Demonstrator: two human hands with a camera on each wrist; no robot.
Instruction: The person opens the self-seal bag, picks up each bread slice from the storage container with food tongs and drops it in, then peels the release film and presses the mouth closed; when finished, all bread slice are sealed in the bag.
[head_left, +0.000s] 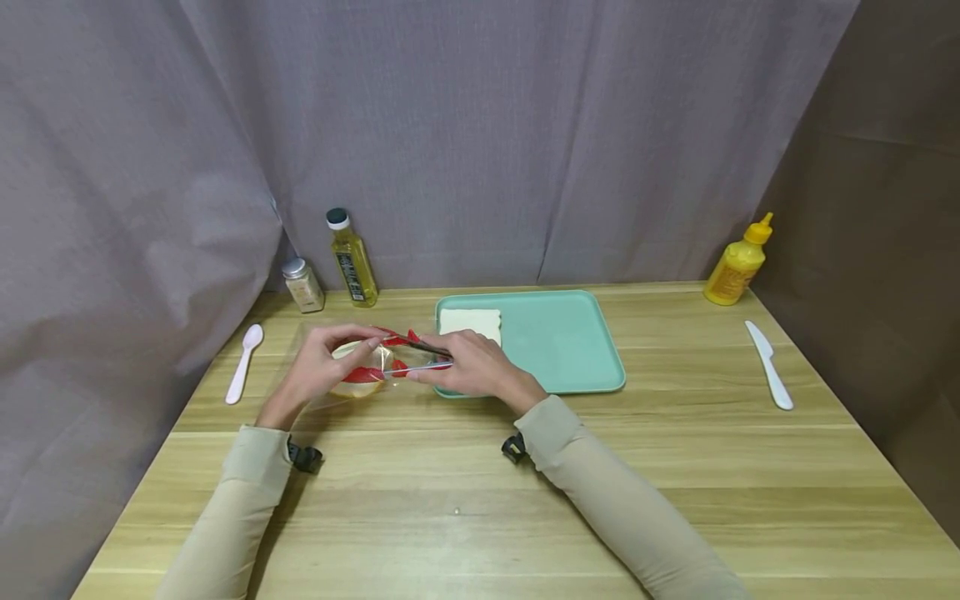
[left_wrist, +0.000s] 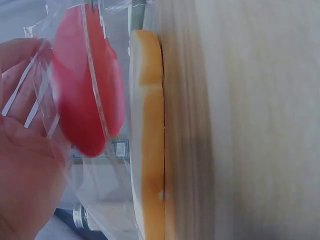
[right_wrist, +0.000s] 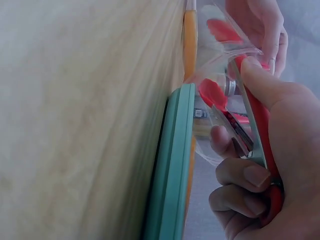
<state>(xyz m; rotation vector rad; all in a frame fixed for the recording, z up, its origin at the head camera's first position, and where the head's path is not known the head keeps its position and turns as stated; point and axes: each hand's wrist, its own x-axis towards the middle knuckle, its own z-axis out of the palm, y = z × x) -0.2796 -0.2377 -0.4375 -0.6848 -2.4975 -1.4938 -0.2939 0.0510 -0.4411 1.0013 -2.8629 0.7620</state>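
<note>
My right hand (head_left: 476, 362) grips a pair of tongs (right_wrist: 262, 130) with red tips, fingers curled round the handles. One red tip (left_wrist: 87, 85) shows through a clear plastic bag (left_wrist: 102, 190), spread from the other in the head view. On the other side, my left hand (head_left: 330, 358) pinches the bag between thumb and fingers. A slice of bread (left_wrist: 152, 135) with a golden crust lies low at the table, overlapped by the plastic. Just right of the bag, a green tray (head_left: 555, 342) carries a white slice of bread (head_left: 470, 320), partly hidden behind my right hand.
A spice jar (head_left: 305, 288) and an oil bottle (head_left: 354, 265) stand at the back left. Left of my hands lies a pale spoon (head_left: 243, 364). Far right are a yellow squeeze bottle (head_left: 737, 268) and a white knife (head_left: 769, 365). Grey curtains (head_left: 450, 150) hang behind the table.
</note>
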